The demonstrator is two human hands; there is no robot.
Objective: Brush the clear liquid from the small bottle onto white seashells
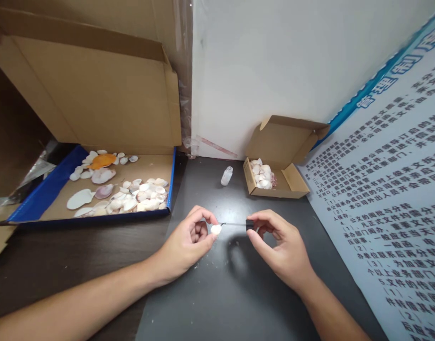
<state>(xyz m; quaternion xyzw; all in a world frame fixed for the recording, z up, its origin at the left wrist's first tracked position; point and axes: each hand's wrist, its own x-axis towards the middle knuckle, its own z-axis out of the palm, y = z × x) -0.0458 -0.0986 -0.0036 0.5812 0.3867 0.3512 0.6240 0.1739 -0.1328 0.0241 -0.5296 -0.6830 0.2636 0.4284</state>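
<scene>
Between the thumb and fingertips of my left hand is a small white seashell, pinched at its edge. My right hand grips the black cap of a thin brush applicator. Its clear stem runs left from the cap, and the dark tip is at the shell's upper edge; whether it touches cannot be made out. Beyond both hands, a small clear glass bottle with whitish contents stands uncapped on the dark grey mat.
At the left, a large open blue-edged cardboard box holds many shells, one of them orange. A smaller open cardboard box with white shells stands at the back right. A white wall rises behind, and a printed poster lines the right side.
</scene>
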